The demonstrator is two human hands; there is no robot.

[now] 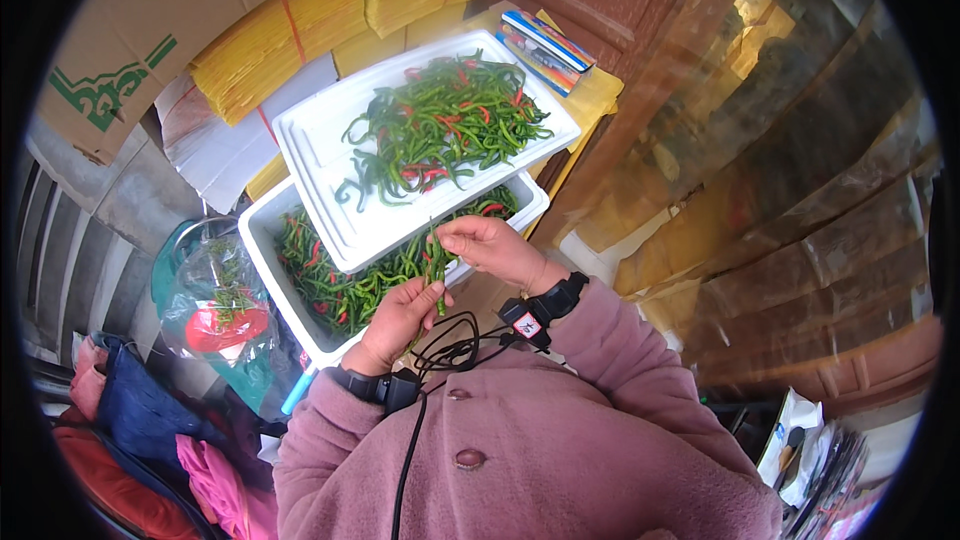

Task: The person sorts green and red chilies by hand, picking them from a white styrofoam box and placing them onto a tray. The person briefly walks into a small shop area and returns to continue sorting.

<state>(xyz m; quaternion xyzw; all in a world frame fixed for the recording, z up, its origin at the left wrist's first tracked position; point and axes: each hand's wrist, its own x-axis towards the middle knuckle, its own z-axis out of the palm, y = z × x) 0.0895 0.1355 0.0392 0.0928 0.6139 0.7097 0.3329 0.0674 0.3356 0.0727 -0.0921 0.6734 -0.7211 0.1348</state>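
Between my two hands, over the near edge of a white foam box (264, 279), are a few green chili peppers (435, 259). My left hand (397, 319) grips them from below, with stems or tips poking out beneath the fingers. The thumb and forefinger of my right hand (484, 246) pinch the upper end of one. Green chilies with some red ones (337, 277) fill much of the box. Its white foam lid (315, 187) rests tilted across the top, bearing a loose heap of green and red chilies (457, 120).
Bundled yellow paper stacks (292, 22) stand behind the lid, with a long printed carton (544, 52) at its right. A clear plastic bag (217, 307) of green stems and a red item hangs or sits at left. Clothes (150, 420) are piled lower left. Black cables (457, 345) run near my wrists.
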